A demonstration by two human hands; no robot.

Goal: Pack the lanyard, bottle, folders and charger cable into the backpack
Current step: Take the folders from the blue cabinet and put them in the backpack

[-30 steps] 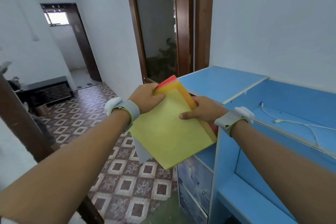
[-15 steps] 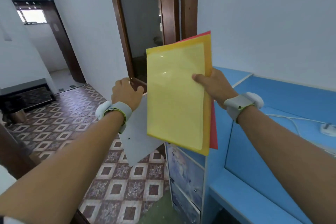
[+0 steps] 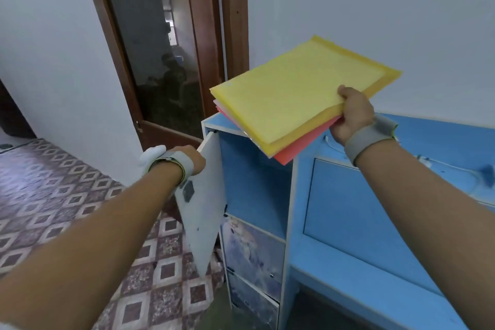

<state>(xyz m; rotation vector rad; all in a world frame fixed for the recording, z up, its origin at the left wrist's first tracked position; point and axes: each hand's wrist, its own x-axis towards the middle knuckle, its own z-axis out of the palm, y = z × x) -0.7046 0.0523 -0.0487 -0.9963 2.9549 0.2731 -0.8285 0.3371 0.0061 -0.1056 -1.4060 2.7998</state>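
Observation:
My right hand (image 3: 353, 115) grips a stack of folders (image 3: 294, 96), yellow on top and red underneath, by its near right corner. The stack is held flat in the air above the top of the blue desk unit (image 3: 348, 209). My left hand (image 3: 191, 159) holds the top edge of the white cupboard door (image 3: 203, 209), which stands swung open; its fingers are hidden behind the door. A white charger cable (image 3: 439, 162) lies on the desk surface to the right. No backpack, bottle or lanyard is in view.
The open top compartment (image 3: 254, 187) of the blue unit shows a bare blue inside. Below it are two patterned drawer fronts (image 3: 251, 254). A brown door frame with dark glass (image 3: 166, 61) stands behind. Patterned floor tiles (image 3: 80, 209) spread to the left.
My right hand has swung the folders from upright to flat and carried them right, over the desk. My left hand has let go of the folders and taken hold of the cupboard door's top edge.

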